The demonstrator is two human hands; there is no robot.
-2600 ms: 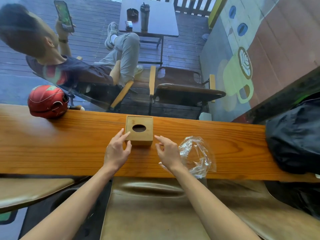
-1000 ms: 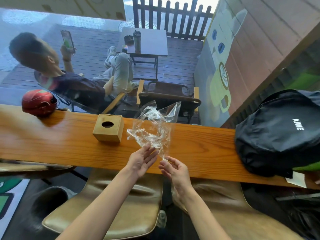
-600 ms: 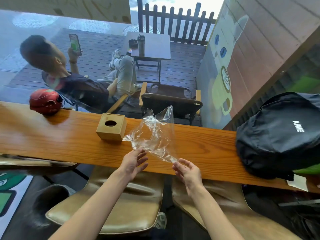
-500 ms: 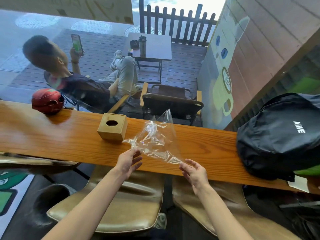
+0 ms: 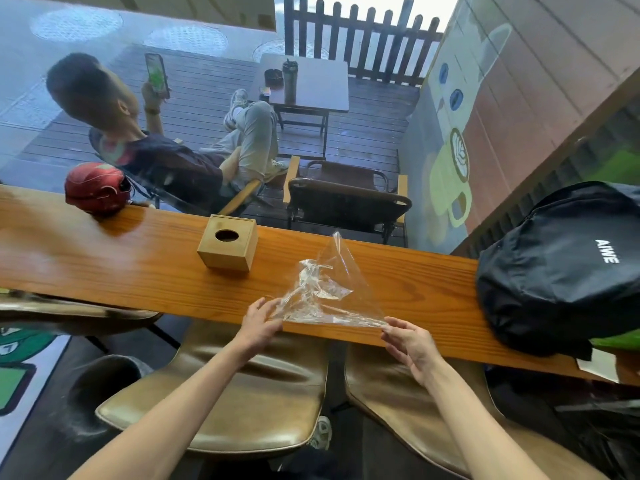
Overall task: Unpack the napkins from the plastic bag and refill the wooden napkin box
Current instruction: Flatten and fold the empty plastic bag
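Plastic bag (image 5: 329, 299) looks empty, stretched over counter (image 5: 138, 271) edge; left hand (image 5: 258, 322) and right hand (image 5: 408, 344) each pinch an end. Wooden napkin box (image 5: 228, 242) closed nearby, no napkins visible: refill seemingly done, bag disposal left

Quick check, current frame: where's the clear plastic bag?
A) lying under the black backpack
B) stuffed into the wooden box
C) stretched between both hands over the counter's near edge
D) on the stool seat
C: the plastic bag is held at one end by the left hand and at the other by the right hand, above the near edge of the counter, apart from the wooden box.
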